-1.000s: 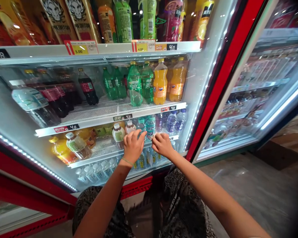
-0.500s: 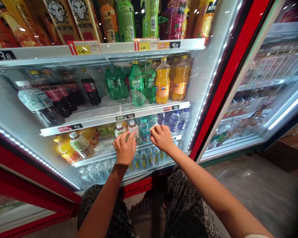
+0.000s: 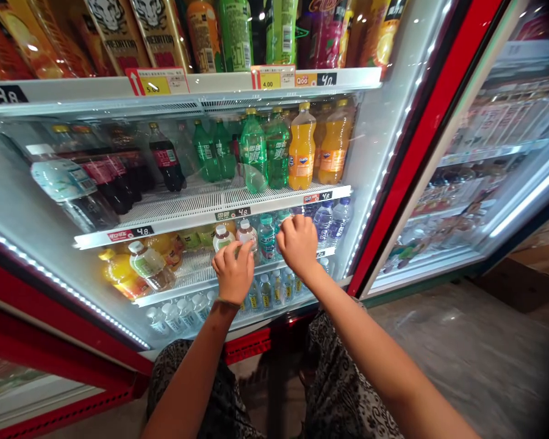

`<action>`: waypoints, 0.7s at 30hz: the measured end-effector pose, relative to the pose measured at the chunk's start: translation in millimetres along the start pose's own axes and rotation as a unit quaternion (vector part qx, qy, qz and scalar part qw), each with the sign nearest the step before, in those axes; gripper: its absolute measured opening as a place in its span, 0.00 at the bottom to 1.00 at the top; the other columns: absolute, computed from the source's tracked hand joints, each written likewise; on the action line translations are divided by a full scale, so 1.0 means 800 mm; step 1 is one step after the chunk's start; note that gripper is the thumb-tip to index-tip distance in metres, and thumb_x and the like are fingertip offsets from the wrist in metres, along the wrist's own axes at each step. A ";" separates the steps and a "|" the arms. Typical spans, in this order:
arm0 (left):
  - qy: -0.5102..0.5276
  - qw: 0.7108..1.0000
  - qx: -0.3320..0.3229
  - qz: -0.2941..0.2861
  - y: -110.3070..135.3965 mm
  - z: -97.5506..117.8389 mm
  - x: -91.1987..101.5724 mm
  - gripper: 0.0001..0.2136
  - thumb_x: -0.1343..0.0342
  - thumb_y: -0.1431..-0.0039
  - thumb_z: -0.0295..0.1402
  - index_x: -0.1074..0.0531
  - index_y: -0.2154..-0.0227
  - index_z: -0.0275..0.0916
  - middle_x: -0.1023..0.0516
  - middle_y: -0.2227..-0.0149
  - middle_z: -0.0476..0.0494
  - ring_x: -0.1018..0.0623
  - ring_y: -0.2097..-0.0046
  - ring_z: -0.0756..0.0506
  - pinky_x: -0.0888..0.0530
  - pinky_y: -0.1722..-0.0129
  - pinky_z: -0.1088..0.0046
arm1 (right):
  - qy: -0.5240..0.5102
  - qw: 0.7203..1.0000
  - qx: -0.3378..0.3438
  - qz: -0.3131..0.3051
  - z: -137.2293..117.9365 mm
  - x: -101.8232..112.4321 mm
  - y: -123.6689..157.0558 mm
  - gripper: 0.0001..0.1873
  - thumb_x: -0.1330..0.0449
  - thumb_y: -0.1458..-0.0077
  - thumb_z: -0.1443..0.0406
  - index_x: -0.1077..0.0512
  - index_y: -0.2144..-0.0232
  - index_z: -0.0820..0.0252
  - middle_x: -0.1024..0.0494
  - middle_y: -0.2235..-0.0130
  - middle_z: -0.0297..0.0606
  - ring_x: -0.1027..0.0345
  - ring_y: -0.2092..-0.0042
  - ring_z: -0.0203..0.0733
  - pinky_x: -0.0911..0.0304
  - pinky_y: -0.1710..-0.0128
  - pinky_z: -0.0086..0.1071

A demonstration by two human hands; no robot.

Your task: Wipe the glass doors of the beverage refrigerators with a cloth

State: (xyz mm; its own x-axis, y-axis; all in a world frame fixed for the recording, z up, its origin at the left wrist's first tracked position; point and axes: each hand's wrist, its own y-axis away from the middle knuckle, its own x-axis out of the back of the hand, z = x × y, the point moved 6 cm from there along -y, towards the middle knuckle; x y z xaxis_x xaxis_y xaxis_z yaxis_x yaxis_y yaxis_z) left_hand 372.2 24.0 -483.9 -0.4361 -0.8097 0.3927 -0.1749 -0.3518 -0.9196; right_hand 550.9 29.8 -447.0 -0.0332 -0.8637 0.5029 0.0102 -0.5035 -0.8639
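Observation:
My left hand (image 3: 234,271) is raised in front of the lower drink shelf, its fingers bent and apart, with nothing visible in them. Just behind its fingertips stand two white-capped bottles, one with a green label (image 3: 222,236) and one with a pinkish label (image 3: 246,233). My right hand (image 3: 299,247) is closed, knuckles up, farther right on that shelf. Whatever it grips is hidden by the fingers; a small pale bit shows at their far side. Between my hands stands a teal bottle (image 3: 266,236). Blue-capped bottles (image 3: 323,221) are right of my right hand.
Above is a wire shelf (image 3: 174,210) with cola, green Sprite bottles (image 3: 254,152) and orange Fanta bottles (image 3: 302,149). Small water bottles (image 3: 265,291) line the bottom. A red door frame (image 3: 432,131) borders the fridge on the right. My knees are close to the fridge's red base (image 3: 249,349).
My right hand has moved slightly up and deeper toward the shelf, and the pale bit at its fingers shows less. My left hand has shifted slightly right. The bottles keep their places.

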 end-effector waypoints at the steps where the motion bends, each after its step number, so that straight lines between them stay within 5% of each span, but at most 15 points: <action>1: 0.000 1.000 0.001 -0.004 0.000 0.000 -0.001 0.13 0.41 0.35 0.31 0.21 0.49 0.47 0.24 0.51 0.37 0.31 0.47 0.38 0.35 0.46 0.59 | -0.008 0.999 0.028 -0.013 -0.006 -0.002 0.002 0.09 0.46 0.37 0.65 0.26 0.60 0.61 0.31 0.61 0.46 0.47 0.60 0.50 0.52 0.64 0.40; 4: -0.002 1.000 -0.011 -0.014 -0.002 0.000 -0.001 0.13 0.41 0.35 0.31 0.21 0.49 0.48 0.24 0.51 0.39 0.31 0.48 0.38 0.35 0.48 0.60 | -0.027 0.994 0.098 -0.045 -0.009 -0.009 0.009 0.09 0.45 0.37 0.65 0.26 0.59 0.61 0.31 0.61 0.46 0.47 0.61 0.49 0.52 0.64 0.39; 8: -0.005 0.999 -0.031 -0.022 -0.006 -0.002 0.001 0.13 0.40 0.35 0.32 0.21 0.49 0.48 0.23 0.53 0.40 0.29 0.51 0.39 0.36 0.51 0.61 | -0.044 0.998 -0.040 0.009 0.022 -0.006 0.008 0.10 0.49 0.36 0.67 0.27 0.63 0.60 0.33 0.61 0.45 0.48 0.61 0.49 0.50 0.63 0.39; 10: -0.003 0.999 -0.026 -0.024 -0.008 -0.004 0.001 0.13 0.40 0.35 0.32 0.22 0.49 0.48 0.23 0.54 0.40 0.29 0.52 0.39 0.36 0.52 0.62 | -0.055 0.996 -0.071 0.024 0.011 -0.007 0.006 0.11 0.50 0.35 0.67 0.27 0.62 0.60 0.33 0.60 0.46 0.48 0.59 0.50 0.50 0.62 0.39; 14: -0.004 0.999 -0.033 -0.020 -0.009 -0.006 0.001 0.13 0.40 0.34 0.34 0.22 0.48 0.47 0.23 0.54 0.40 0.28 0.53 0.40 0.35 0.52 0.62 | -0.042 0.994 0.103 -0.002 -0.044 -0.016 0.007 0.08 0.45 0.37 0.64 0.27 0.61 0.59 0.32 0.59 0.46 0.48 0.61 0.49 0.51 0.63 0.40; 16: -0.007 0.999 -0.043 -0.015 -0.009 -0.007 0.001 0.13 0.40 0.35 0.35 0.22 0.48 0.46 0.22 0.55 0.40 0.28 0.54 0.41 0.35 0.52 0.63 | -0.039 0.989 0.140 -0.008 -0.036 -0.019 0.012 0.08 0.45 0.38 0.63 0.27 0.63 0.58 0.32 0.61 0.45 0.48 0.61 0.49 0.52 0.64 0.39; 21: -0.016 0.999 -0.044 -0.019 -0.010 -0.008 -0.003 0.12 0.40 0.34 0.36 0.22 0.49 0.48 0.23 0.56 0.41 0.29 0.55 0.41 0.36 0.54 0.64 | -0.049 0.995 -0.084 0.029 0.069 -0.013 0.014 0.09 0.50 0.37 0.67 0.30 0.66 0.57 0.34 0.60 0.44 0.46 0.59 0.49 0.47 0.61 0.39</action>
State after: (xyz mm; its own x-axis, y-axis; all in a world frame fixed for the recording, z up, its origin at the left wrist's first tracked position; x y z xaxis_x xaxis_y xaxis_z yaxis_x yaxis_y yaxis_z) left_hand 368.8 31.5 -477.5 -0.4004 -0.8115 0.4256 -0.2686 -0.3401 -0.9012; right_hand 606.7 31.9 -460.1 0.0604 -0.8932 0.4456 -0.1585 -0.4494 -0.8792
